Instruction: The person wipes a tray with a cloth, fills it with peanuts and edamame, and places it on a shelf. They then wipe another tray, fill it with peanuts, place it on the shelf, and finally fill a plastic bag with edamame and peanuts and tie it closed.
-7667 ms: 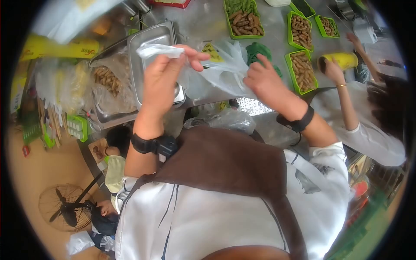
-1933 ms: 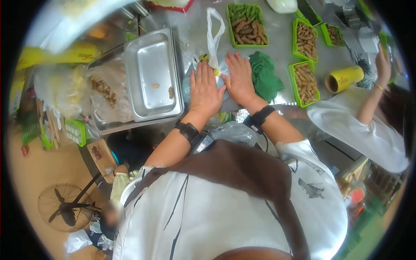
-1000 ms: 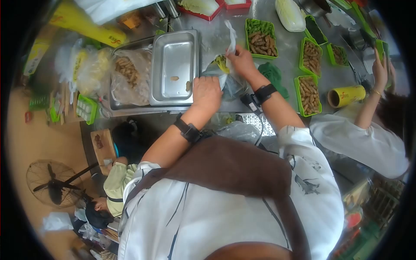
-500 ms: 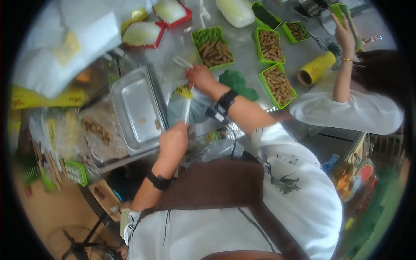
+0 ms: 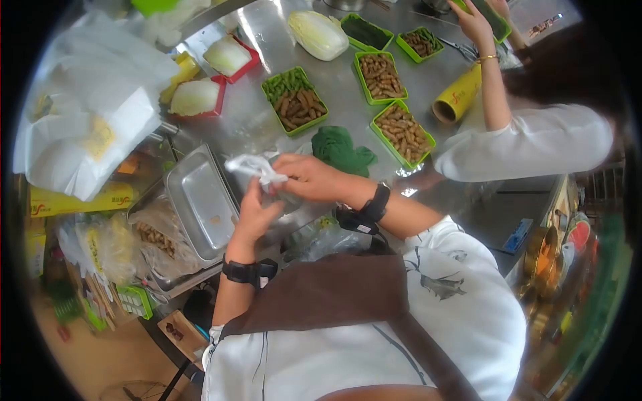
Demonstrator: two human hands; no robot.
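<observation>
A whitish plastic bag (image 5: 251,167) is bunched up between my two hands, over the metal table. My right hand (image 5: 307,178) pinches the gathered top of the bag. Just below and left of it, my left hand (image 5: 254,215) touches the same bag, its fingers partly hidden by the plastic. A green cloth (image 5: 342,151) lies right of my right hand. Left of my hands is a steel tray (image 5: 200,204) with small bits at its bottom. Behind them sits a green-rimmed tray of green and brown pieces (image 5: 294,100).
A co-worker's hand (image 5: 476,28) holds a green tray at the upper right, near a yellow roll (image 5: 457,95). More green trays (image 5: 403,134), a Chinese cabbage (image 5: 318,35) and red trays (image 5: 249,61) stand on the table (image 5: 267,40). Plastic bags (image 5: 100,247) lie at the left.
My hands have come closer together, and the bag, earlier stretched between them with its handles apart, is now bunched up. The view has shifted. The co-worker's hand still holds the green tray.
</observation>
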